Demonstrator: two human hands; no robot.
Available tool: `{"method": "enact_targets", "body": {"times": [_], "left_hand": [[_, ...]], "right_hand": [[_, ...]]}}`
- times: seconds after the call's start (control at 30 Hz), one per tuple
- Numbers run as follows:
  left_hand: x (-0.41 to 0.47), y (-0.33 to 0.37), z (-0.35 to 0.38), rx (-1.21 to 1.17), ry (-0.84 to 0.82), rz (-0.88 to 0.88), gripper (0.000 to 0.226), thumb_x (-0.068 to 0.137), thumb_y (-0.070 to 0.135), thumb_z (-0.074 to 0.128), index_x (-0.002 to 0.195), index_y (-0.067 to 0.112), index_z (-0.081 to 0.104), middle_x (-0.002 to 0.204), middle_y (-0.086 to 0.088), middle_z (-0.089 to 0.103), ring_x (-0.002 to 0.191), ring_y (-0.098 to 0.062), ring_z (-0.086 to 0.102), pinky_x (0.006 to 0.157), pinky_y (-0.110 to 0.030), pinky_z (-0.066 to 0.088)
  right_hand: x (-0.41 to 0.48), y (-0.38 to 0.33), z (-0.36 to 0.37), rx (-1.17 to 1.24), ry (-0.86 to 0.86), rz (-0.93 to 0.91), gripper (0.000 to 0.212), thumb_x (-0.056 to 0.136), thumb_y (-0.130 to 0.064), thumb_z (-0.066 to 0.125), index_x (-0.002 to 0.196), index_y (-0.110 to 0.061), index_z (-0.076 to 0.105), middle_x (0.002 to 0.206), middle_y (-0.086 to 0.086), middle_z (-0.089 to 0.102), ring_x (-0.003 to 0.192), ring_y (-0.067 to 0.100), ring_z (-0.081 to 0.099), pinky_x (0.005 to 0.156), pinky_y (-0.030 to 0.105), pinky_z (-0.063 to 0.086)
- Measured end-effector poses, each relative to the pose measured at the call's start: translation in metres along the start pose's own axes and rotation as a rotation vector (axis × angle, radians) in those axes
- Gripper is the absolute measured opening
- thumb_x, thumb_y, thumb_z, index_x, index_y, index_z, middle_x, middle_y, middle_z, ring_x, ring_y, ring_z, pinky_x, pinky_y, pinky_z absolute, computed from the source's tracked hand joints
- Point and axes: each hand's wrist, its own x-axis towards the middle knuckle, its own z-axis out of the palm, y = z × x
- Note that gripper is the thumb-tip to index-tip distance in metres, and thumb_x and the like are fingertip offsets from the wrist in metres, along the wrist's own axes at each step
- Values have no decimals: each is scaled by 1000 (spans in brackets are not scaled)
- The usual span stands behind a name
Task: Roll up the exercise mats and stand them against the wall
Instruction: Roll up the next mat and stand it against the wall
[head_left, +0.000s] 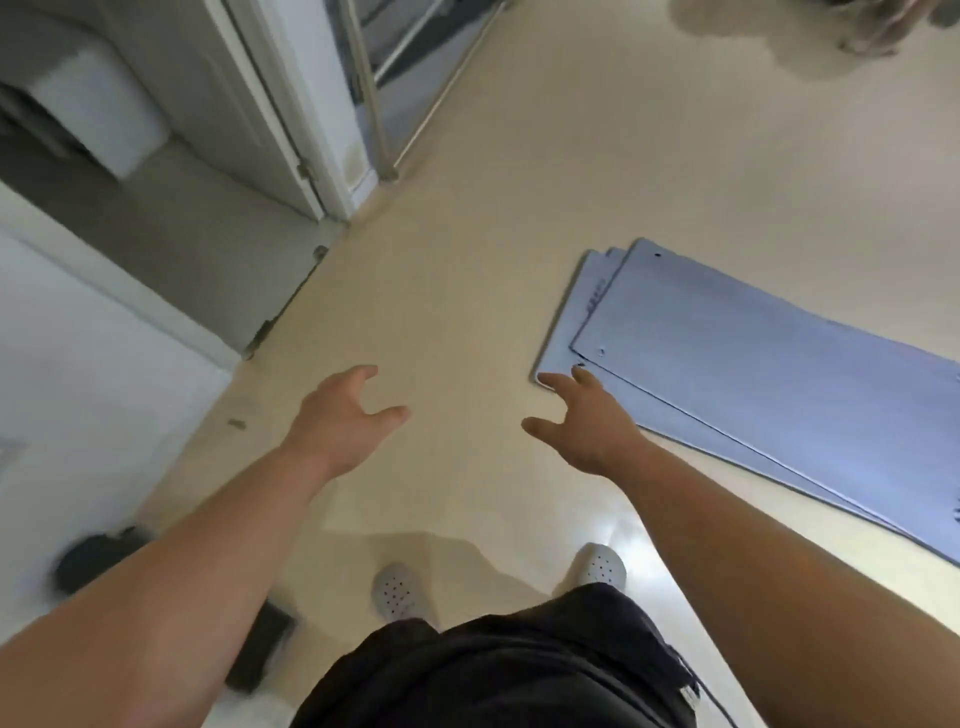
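A stack of flat blue exercise mats (753, 364) lies unrolled on the beige floor at the right, its near corners fanned out. My right hand (582, 421) reaches forward with fingers spread, and its fingertips overlap the stack's near corner in the view. Whether they touch the mat I cannot tell. My left hand (343, 421) hovers over bare floor to the left, fingers relaxed and holding nothing. Both forearms stretch out from the bottom of the view.
A white wall (93, 395) and an open doorway with a white door frame (311, 156) stand at the left. Dark objects (98, 561) lie on the floor at the lower left. My feet in grey perforated shoes (397, 590) stand below the hands.
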Motion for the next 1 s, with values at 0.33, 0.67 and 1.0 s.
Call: {"method": "enact_targets", "body": {"times": [0.33,0.67,1.0], "left_hand": [[-14,324,255,270,-220,302,76,86,55,70,151,30,40,156,-4,38,137,-30,43,114,-42,38],[21,583,460,371,-471,496,76,87,52,71,153,31,38,157,-8,35,139,-30,39,111,-38,37],[13,845,637,554,-625,784,73,89,53,67,152,32,36,156,-4,38,140,-30,39,105,-37,41]], "right_hand": [[-116,366,-142,230,200,340,76,93,-55,69,158,-34,36,173,7,11,149,29,39,116,42,37],[-152,603,-261,373,340,619,74,94,-52,69,158,-34,37,173,8,14,150,30,37,117,42,36],[-185,806,-363,482,438,828,74,94,-52,67,158,-33,37,171,10,17,155,26,27,117,40,33]]}}
